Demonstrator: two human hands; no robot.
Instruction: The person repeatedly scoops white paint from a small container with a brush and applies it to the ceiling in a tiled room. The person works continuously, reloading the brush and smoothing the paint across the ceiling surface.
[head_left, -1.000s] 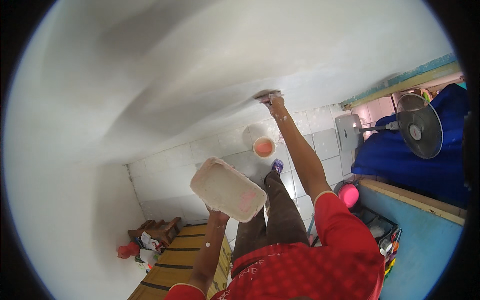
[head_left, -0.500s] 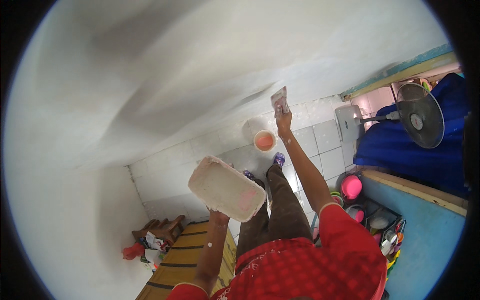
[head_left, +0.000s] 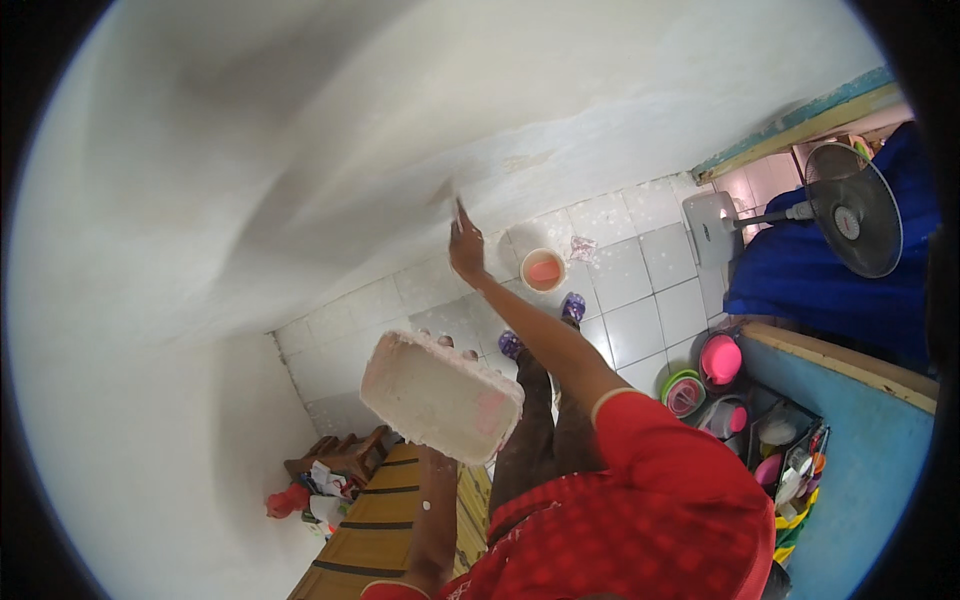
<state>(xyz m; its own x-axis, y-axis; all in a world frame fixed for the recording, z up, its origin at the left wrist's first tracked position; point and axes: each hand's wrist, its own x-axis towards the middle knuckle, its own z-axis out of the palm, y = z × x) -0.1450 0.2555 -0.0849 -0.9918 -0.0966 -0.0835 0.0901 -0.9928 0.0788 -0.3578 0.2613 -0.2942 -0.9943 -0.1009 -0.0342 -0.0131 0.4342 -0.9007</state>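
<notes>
My left hand (head_left: 446, 341) supports a pale rectangular tub (head_left: 440, 392) from beneath, its fingertips curled over the far side. White paste coats the tub's rim and inside, with a pinkish smear at one end. At the white wall (head_left: 330, 130), my right hand (head_left: 466, 248) grips a flat putty knife (head_left: 459, 209), seen nearly edge-on. Its blade is at the wall surface by a small brownish patch (head_left: 441, 192). Another faint beige patch (head_left: 527, 161) shows farther right on the wall.
A round bucket (head_left: 543, 270) with orange-pink contents stands on the spattered tile floor (head_left: 630, 330) beyond my feet. At right are a fan (head_left: 852, 215), blue cloth (head_left: 800, 285), a blue partition (head_left: 860, 430) and basins (head_left: 720, 360). A wooden cabinet (head_left: 375, 510) stands left.
My right hand has swung left along the wall with the putty knife, which has turned edge-on. The tub has shifted slightly left and down in view. A wall patch and a floor packet now show.
</notes>
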